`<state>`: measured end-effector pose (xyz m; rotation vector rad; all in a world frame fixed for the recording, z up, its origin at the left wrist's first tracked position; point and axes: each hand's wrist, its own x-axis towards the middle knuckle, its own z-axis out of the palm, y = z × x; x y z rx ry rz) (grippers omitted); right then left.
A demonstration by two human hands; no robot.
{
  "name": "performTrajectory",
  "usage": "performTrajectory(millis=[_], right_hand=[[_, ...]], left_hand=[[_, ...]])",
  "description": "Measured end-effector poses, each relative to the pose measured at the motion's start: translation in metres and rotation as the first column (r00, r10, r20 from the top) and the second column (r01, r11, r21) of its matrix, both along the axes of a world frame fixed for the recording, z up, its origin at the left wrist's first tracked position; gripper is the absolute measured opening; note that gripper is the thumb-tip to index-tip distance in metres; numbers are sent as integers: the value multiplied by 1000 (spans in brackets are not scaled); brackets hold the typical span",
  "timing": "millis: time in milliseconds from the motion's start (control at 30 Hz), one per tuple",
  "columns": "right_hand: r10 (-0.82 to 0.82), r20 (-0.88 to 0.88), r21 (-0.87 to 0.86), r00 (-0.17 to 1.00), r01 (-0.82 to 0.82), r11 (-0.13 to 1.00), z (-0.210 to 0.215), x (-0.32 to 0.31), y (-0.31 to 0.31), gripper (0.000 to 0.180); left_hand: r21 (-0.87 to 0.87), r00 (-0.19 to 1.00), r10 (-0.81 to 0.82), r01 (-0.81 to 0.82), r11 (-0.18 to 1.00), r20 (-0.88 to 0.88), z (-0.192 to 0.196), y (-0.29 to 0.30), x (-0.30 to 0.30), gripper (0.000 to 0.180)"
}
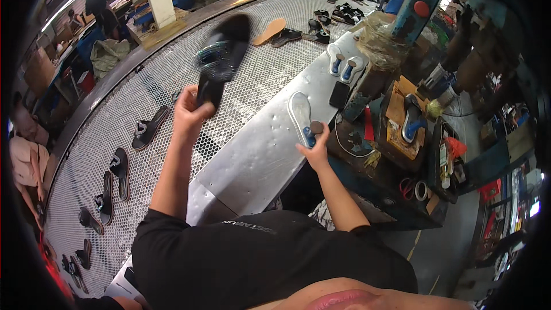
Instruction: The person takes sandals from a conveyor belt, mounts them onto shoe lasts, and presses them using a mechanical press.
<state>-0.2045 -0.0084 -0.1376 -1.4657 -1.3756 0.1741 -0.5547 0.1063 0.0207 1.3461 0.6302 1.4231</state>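
A black slide sandal (225, 49) with a glittery strap is up over the perforated metal table (252, 72). My left hand (189, 110) is closed round its heel end, and the sandal is slightly blurred. On the smooth metal ledge (258, 132) lies a white sole-shaped form (299, 109) with a blue post and a brown round knob. The fingers of my right hand (316, 152) are curled round that post at the form's near end. Two similar sole-shaped forms (342, 67) lie farther along the ledge, beside a black phone (340, 95).
Several black sandals (120, 172) lie along the table's left side, with more footwear (346, 14) at the far end. A tan insole (270, 31) lies beyond my left hand. At right a machine (410, 123) holds another blue form, beside a painted post (422, 3). Other people work around.
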Motion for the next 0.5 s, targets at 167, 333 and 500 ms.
performTrajectory(millis=[167, 333, 500], right_hand=[[120, -264, -165, 957, -168, 972, -3, 17, 9, 42], [178, -328, -113, 928, -226, 968, 73, -41, -77, 30], [278, -526, -73, 804, -368, 927, 110, -57, -125, 22]], left_hand=[[-291, 926, -166, 271, 918, 339, -70, -57, 47, 89], [-590, 929, -118, 317, 743, 351, -174, -63, 60, 62], [-622, 833, -267, 543, 564, 485, -131, -58, 123, 54]])
